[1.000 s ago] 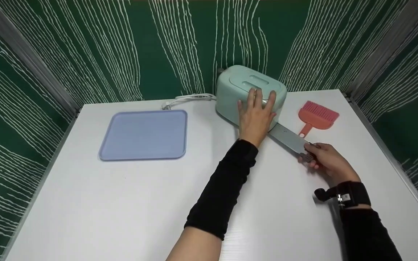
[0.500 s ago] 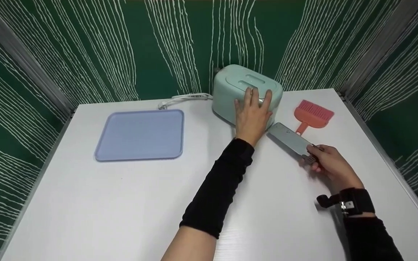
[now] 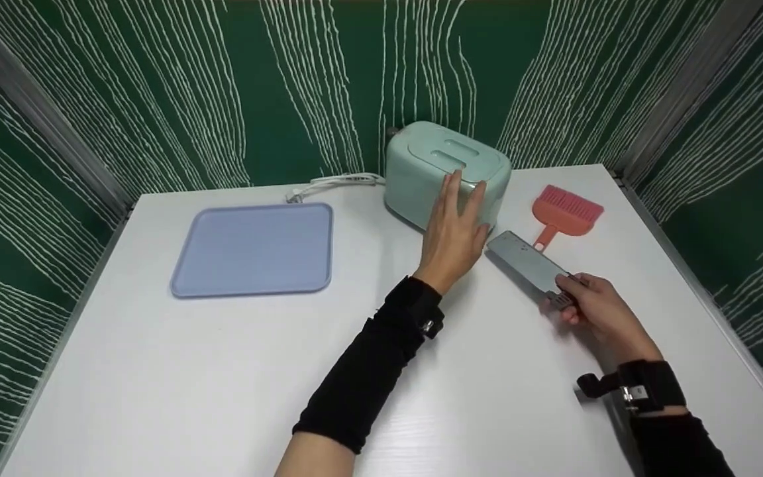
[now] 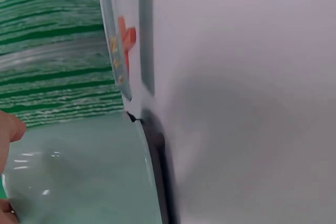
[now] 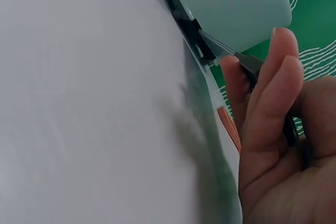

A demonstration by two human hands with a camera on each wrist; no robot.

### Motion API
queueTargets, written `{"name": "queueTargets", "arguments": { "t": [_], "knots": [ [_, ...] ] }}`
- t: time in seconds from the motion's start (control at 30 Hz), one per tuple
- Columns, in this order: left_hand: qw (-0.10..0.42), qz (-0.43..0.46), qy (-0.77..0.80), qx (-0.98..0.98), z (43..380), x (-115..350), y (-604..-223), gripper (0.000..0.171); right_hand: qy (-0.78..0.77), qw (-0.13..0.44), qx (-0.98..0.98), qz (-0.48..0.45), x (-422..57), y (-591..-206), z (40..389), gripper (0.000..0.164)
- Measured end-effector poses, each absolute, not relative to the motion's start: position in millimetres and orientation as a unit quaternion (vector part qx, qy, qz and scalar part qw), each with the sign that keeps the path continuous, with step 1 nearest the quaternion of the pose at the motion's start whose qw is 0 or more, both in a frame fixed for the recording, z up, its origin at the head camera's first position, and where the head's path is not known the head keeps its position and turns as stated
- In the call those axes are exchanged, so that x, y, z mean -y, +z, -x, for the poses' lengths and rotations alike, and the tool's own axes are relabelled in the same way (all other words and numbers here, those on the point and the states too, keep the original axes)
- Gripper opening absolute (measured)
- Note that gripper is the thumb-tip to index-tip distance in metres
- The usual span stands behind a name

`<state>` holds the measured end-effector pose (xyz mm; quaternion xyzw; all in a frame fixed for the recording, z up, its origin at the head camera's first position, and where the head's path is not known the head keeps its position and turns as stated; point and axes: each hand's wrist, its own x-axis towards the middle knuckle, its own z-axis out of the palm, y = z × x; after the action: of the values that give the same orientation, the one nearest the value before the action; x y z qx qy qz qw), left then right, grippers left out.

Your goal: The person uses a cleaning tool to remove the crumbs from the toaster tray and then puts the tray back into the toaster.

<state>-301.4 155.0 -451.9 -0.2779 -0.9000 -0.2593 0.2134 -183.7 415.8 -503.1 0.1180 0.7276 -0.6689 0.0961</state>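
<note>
A mint-green toaster (image 3: pixel 411 185) stands at the back of the white table, two slots on its top. My left hand (image 3: pixel 451 242) is at its near right corner, fingers extended; whether they touch it I cannot tell. In my right hand (image 3: pixel 597 305) is a flat grey crumb tray (image 3: pixel 524 258), gripped at its dark end between thumb and fingers. Its free end is apart from the toaster and raised over the table. Small yellow crumbs (image 4: pixel 115 62) show on the tray in the left wrist view. The right wrist view shows the curled fingers (image 5: pixel 278 114) of that hand.
A pinkish-red brush with an orange dustpan-like part (image 3: pixel 563 212) lies right of the toaster, its handle near the crumb tray. On the left lies a shallow blue tray (image 3: pixel 252 252). A white cord with a plug (image 3: pixel 342 180) runs behind it. Green walls (image 3: pixel 289 86) border the table.
The crumb tray has come out of the toaster's base, drawn toward the lower right by the right hand. The left hand has slid down and back a little from the toaster.
</note>
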Motion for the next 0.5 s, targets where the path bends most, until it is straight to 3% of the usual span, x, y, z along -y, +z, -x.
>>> {"name": "queueTargets", "arguments": {
  "t": [0.17,0.5],
  "knots": [
    [0.172,0.291,-0.319,0.885,281.6,-138.2,-456.5,0.053,-0.675,0.113,-0.721,-0.109,-402.1,-499.2,179.3,0.033],
    [-0.016,0.298,-0.451,0.841,254.5,-91.9,-472.8,0.043,-0.629,0.122,-0.763,-0.081,-377.5,-489.7,171.3,0.03]
  ]
}}
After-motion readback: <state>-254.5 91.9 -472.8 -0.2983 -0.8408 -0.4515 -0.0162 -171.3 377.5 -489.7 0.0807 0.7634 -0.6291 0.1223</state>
